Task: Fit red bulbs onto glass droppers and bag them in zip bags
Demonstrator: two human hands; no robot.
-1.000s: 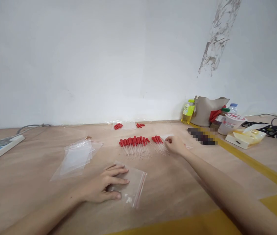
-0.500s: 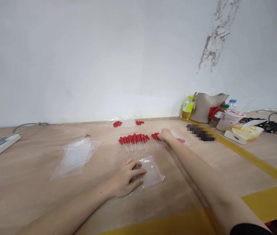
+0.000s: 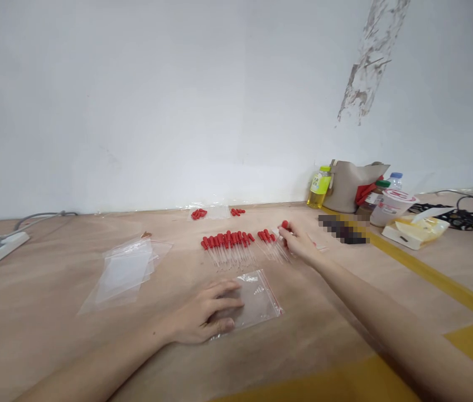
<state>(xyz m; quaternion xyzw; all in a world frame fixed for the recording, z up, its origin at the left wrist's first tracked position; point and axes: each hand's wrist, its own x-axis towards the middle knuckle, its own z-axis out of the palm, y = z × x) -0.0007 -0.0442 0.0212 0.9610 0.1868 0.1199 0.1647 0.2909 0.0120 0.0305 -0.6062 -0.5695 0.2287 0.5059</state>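
Note:
My left hand (image 3: 209, 312) lies with fingers spread on the left part of a clear zip bag (image 3: 259, 301) and holds nothing. My right hand (image 3: 296, 241) is closed on a dropper (image 3: 285, 224), whose red rubber bulb shows above the fingers; its tube is mostly hidden by them. Just left of that hand lie several more droppers (image 3: 267, 237) with clear thin tubes. A larger row of red-topped droppers (image 3: 228, 241) lies side by side beyond the zip bag. Behind my right hand a bag with something red is partly hidden.
Stacked clear bags (image 3: 125, 273) lie to the left, near a power strip (image 3: 0, 254). Loose red bulbs (image 3: 198, 214) lie by the wall. At right stand a yellow bottle (image 3: 319, 187), a grey-beige bag (image 3: 343, 187), a lidded cup (image 3: 393, 209), a tissue pack (image 3: 416, 230) and black cables (image 3: 464, 215).
My right hand has moved slightly right and toward me, lifting one dropper from the smaller group. My left hand has slid a little left and nearer on the zip bag.

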